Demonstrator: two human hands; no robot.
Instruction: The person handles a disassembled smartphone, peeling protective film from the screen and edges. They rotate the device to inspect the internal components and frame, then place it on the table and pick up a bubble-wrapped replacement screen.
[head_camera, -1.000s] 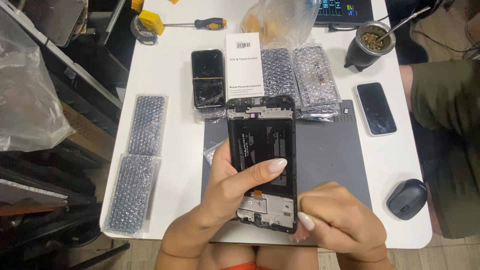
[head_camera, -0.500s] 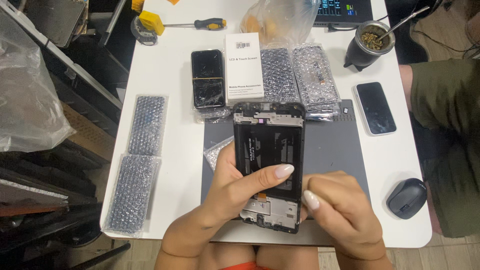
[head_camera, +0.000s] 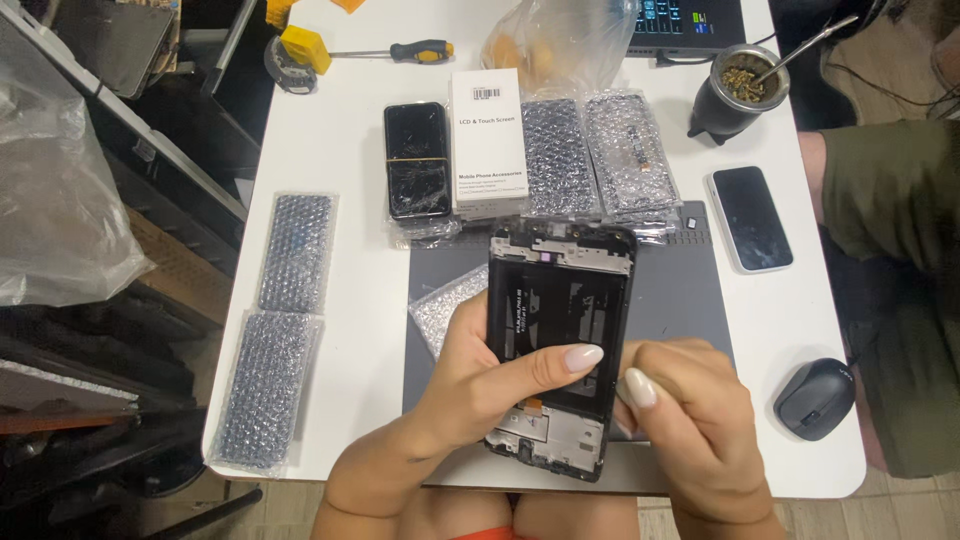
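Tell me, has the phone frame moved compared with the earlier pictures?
Yes. The phone frame, held by the left hand, has shifted slightly right and down: its top edge sat against the white box before and now lies lower on the grey mat.

I have one view only, from the head camera, looking steeply down and forward over the white table (head_camera: 340, 200), close above my hands, with the table's far edge cut off at the top

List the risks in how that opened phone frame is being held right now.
The phone frame is held above the grey mat, gripped mainly by the left hand; it could slip. The right hand presses at its edge, which might bend it. The gourd cup nearby could spill.
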